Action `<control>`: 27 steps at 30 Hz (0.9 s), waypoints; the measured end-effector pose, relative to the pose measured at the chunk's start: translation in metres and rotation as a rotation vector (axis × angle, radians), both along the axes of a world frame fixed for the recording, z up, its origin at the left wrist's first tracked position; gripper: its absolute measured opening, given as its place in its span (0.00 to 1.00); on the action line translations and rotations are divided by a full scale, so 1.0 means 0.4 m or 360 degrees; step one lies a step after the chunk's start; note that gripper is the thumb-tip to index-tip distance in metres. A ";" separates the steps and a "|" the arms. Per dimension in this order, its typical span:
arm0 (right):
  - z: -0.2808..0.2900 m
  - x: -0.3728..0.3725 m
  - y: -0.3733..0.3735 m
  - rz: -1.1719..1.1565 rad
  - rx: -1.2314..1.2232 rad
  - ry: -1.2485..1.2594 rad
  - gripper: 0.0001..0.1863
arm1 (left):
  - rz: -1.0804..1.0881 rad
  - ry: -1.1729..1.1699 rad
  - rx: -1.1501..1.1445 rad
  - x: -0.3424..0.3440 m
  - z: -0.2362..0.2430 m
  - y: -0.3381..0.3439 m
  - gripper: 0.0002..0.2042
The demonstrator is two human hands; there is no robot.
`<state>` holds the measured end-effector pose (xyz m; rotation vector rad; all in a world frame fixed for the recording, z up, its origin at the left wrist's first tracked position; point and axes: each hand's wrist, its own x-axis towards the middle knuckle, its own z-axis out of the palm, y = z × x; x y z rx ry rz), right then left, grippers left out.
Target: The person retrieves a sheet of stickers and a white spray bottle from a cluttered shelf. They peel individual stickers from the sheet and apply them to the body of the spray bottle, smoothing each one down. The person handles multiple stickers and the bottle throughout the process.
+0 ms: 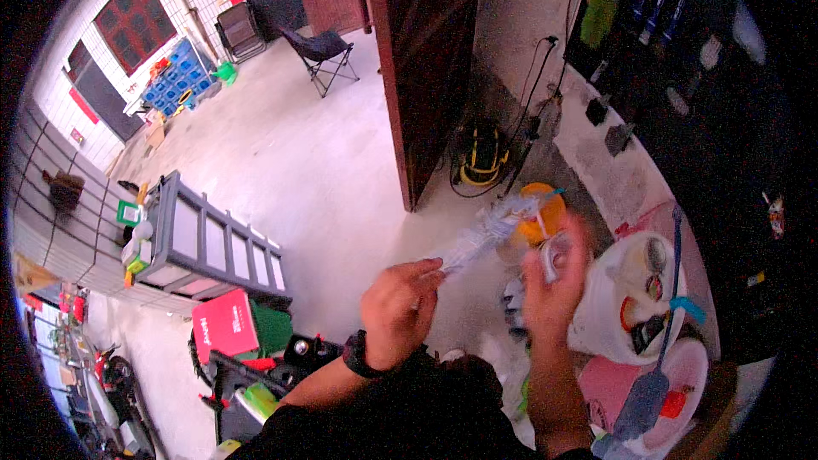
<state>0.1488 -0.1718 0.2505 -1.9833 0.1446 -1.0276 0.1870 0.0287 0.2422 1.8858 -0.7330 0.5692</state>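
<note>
My left hand point(396, 311), with a dark watch on the wrist, is closed in a pinch on one end of a crumpled, clear plastic strip point(486, 240). The strip stretches up and to the right, blurred, toward an orange container point(542, 215) on the floor. My right hand point(561, 281) is raised to the right of it, fingers curled round a small whitish round thing point(557, 255). Motion blur hides what kind of thing this is, and whether the strip joins it I cannot tell.
On the right stand a white bucket point(601, 315) of small items and a pink basin point(609, 383) with a dark-blue brush-like tool point(643, 405). A grey drawer cabinet point(209, 243) and red box point(223, 325) are left. Ahead are a brown door point(426, 68) and folding chair point(319, 49).
</note>
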 end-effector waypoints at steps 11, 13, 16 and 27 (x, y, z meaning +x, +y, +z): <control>-0.100 0.259 -0.056 0.0123 0.1088 0.0245 0.20 | -0.0877 -0.0113 0.0339 0.359 0.006 -0.113 0.21; -0.073 0.295 -0.080 0.0106 0.1015 0.0297 0.19 | -0.0702 -0.0055 0.0284 0.457 0.019 -0.121 0.21; -0.015 0.346 -0.106 0.0201 0.1051 0.0380 0.17 | -0.0519 0.0033 0.0200 0.589 0.043 -0.156 0.23; 0.013 0.492 -0.237 -0.0117 0.0974 0.0173 0.13 | -0.1606 0.2143 -0.0851 0.778 0.045 -0.361 0.18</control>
